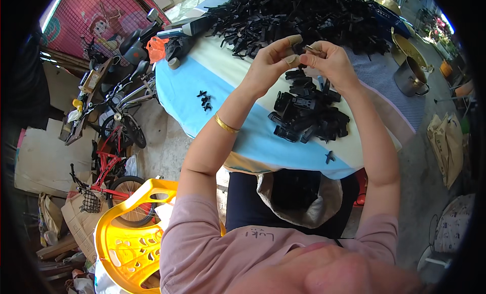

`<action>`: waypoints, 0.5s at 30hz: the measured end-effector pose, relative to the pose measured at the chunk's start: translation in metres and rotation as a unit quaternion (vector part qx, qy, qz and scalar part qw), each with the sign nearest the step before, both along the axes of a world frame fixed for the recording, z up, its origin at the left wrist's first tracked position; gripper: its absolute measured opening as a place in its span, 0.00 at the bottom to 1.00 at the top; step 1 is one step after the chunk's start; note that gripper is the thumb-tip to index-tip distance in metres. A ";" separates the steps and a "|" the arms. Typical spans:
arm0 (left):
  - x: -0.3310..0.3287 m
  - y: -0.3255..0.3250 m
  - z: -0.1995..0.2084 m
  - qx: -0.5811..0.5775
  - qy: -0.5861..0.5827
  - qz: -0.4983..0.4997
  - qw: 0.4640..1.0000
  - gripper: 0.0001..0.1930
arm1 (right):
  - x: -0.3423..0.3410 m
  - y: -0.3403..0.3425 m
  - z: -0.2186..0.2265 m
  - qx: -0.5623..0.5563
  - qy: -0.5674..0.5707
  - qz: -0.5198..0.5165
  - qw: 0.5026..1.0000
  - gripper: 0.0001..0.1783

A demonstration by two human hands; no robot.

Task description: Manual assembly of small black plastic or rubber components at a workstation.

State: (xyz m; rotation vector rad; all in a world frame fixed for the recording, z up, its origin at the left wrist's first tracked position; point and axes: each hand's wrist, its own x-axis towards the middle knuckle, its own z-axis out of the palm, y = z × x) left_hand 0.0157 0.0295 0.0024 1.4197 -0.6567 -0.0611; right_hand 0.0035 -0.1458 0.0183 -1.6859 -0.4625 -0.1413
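Observation:
Both my hands are raised over the table's middle, close together. My left hand [273, 63] is closed with thumb and fingers curled; pale coverings wrap some fingertips, and what it grips is too small to make out. My right hand [331, 66] pinches a small brownish, metal-looking piece [316, 51] between thumb and fingers. Below them lies a small pile of black plastic clip-like parts [309, 109]. Beyond the hands spreads a big heap of similar black pieces [304, 15]. A few loose black parts [204, 100] lie at left, and another piece [329, 157] is near the front edge.
A striped cloth covers the round table [187, 104]. An open pale sack [309, 210] with dark contents sits at my lap. At right stand a metal pot [411, 77] and a shallow basin [405, 46]. A yellow plastic chair [114, 233] and bicycles [109, 165] are at left.

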 end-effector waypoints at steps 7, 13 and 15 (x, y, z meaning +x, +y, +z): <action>-0.013 -0.011 0.004 0.013 -0.051 0.013 0.999 0.23 | -0.001 0.001 0.001 0.003 0.116 0.011 0.993 0.12; -0.006 -0.006 0.003 -0.053 -0.022 0.035 0.998 0.18 | -0.001 0.003 0.004 0.099 0.147 0.090 0.980 0.11; -0.006 -0.004 0.003 -0.041 -0.008 0.050 0.998 0.18 | -0.001 0.007 -0.001 0.066 0.108 0.071 0.989 0.11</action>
